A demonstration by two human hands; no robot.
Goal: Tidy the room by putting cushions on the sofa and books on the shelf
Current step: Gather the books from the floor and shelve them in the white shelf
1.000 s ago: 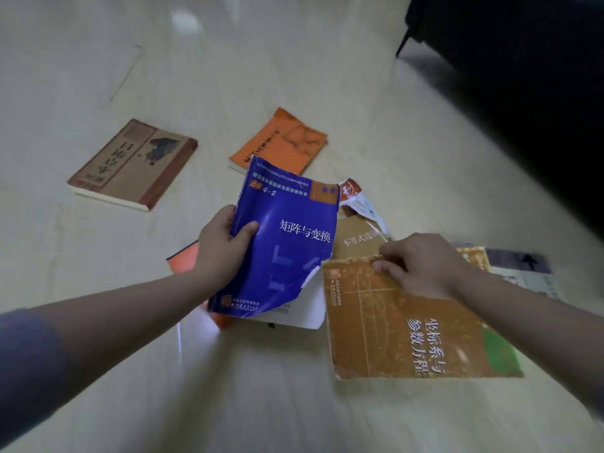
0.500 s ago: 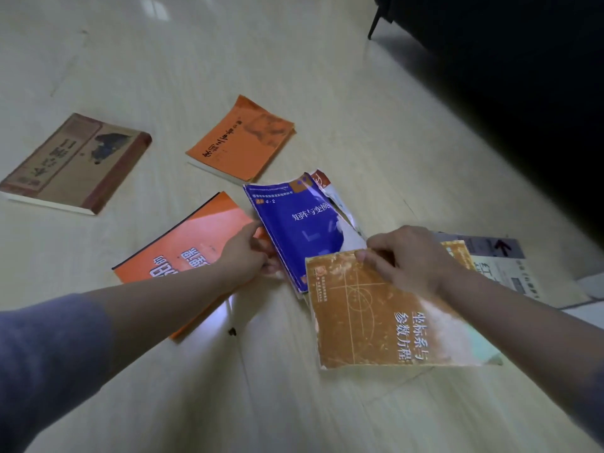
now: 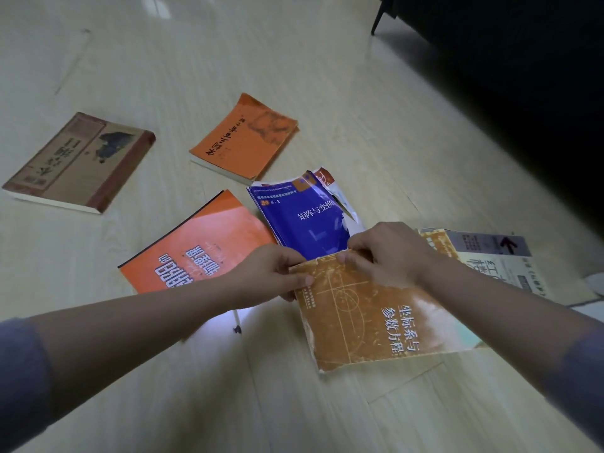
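Observation:
Several books lie scattered on the pale floor. A worn brown book [image 3: 369, 312] is lifted at the centre; my left hand [image 3: 271, 276] pinches its far left corner and my right hand [image 3: 389, 253] grips its far edge. Behind it lies a blue book [image 3: 300, 217] with a torn cover, partly under the brown one. A large orange-red book [image 3: 196, 246] lies left of the blue one. Farther off sit a small orange book [image 3: 245, 138] and a thick brown book [image 3: 81, 161] at the left.
More books, a grey-and-white one [image 3: 496, 253] among them, lie under my right forearm at the right. A dark sofa [image 3: 506, 60] on a thin leg [image 3: 377, 19] fills the upper right. Bare floor stretches in front and to the far left.
My left hand has let the blue book down onto the floor and moved right to pinch the brown book's corner. My right hand keeps its hold on the brown book.

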